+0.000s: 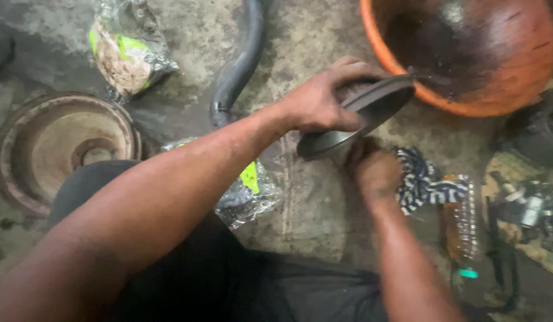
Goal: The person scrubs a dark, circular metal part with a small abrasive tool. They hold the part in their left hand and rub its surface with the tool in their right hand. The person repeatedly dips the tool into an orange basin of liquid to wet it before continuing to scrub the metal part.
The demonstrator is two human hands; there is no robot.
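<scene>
Two hands | left hand (315,104) grips grey disc (357,119) | right hand (375,170) blurred beneath, grasp unclear

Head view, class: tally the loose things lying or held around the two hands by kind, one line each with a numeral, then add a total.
Dark metal disc, gripped by the left hand with the right hand beneath: 1
Orange basin: 1
Rusty brake drum: 1
Crinkled plastic packets: 2
Black hose: 1
Plastic bottle: 1
Patterned rag: 1
Total: 8
</scene>
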